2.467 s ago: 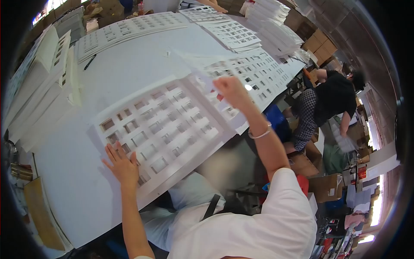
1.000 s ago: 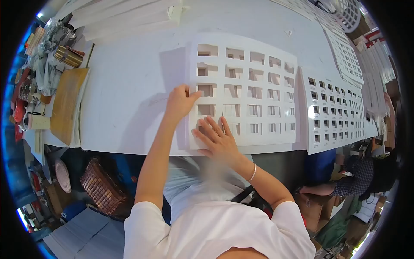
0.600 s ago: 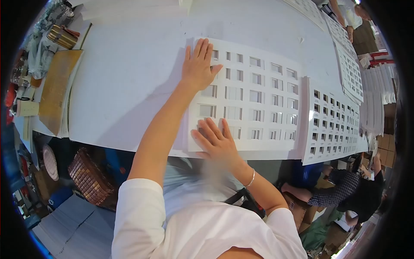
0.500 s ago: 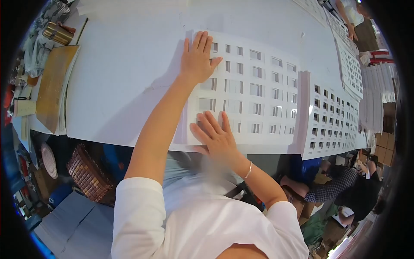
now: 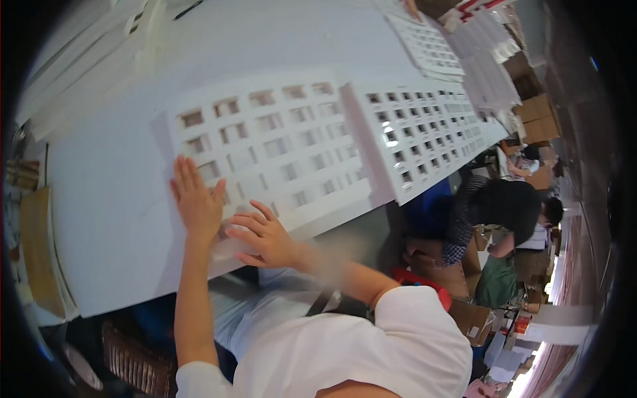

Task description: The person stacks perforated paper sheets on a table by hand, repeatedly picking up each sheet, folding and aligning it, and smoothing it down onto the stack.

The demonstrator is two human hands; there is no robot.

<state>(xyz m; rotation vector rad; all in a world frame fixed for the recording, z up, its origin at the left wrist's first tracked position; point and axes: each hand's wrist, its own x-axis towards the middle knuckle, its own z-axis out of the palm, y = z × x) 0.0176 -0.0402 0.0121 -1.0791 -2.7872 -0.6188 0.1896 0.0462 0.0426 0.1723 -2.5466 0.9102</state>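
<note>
The white windowed sheet (image 5: 253,162) lies along the near edge of the table (image 5: 106,199), rows of rectangular openings running across it. The left hand (image 5: 199,209) is laid flat at the sheet's left side, towards the near left corner, with the middle fingers close together and the thumb held out over the white surface. Beside it, the right hand (image 5: 264,240) is over the sheet's near border — fingers parted and slightly bent, pinching nothing that I can see. Whether those fingertips are pressing or just above the sheet, I cannot tell. To the right, also at the table's near edge, lies a second windowed sheet (image 5: 424,132), its openings darker and sharper. A pile of similar sheets (image 5: 431,50) sits farther off by the table's far right edge, and tall white stacks (image 5: 488,69) stand just past it. A brownish board (image 5: 41,252) lies at the table's left end. Past the right end — down among cardboard boxes (image 5: 434,265) — a person in a dark top (image 5: 507,209) bends over, near a green cloth (image 5: 497,280).
</note>
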